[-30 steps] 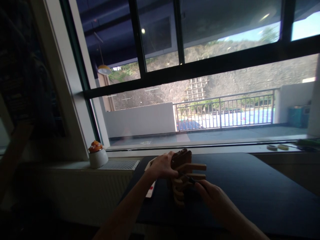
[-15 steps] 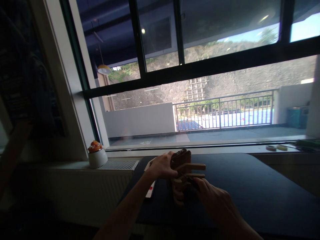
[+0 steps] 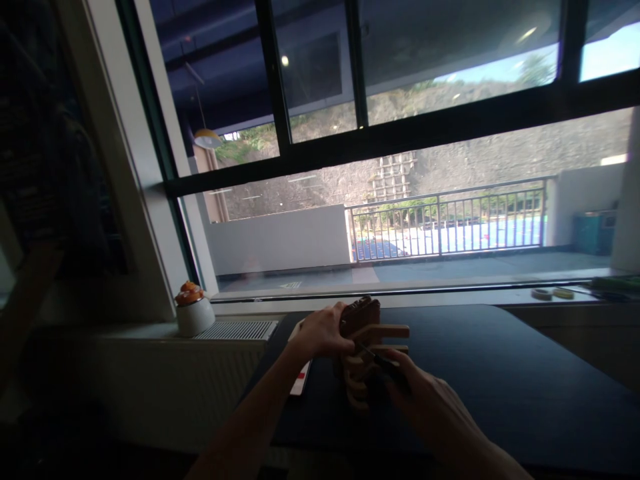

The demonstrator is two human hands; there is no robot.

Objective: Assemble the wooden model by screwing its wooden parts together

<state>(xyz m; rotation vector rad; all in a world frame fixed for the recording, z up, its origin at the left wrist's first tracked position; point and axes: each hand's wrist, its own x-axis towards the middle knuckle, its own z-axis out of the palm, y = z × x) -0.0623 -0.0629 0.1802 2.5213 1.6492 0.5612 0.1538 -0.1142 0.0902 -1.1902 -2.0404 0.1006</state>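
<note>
My left hand is closed on the left side of a brown wooden piece with a dark, ragged top edge. Several pale, finger-like wooden bars stick out from it, some to the right and some curving toward me. In my right hand is a dark-handled tool with a thin metal shaft. Its tip points up and left, close to my left thumb and the wooden piece; whether it touches the wood I cannot tell. My left palm hides part of the piece.
The piece is over a dark table by a window. A flat white and red item lies left of it. On the radiator ledge stands a white jar with an orange top. Two tape-like rings sit on the right windowsill.
My right hand has drawn back slightly toward me and to the right, so more of the tool's thin shaft and handle shows. My left hand keeps its hold almost unmoved.
</note>
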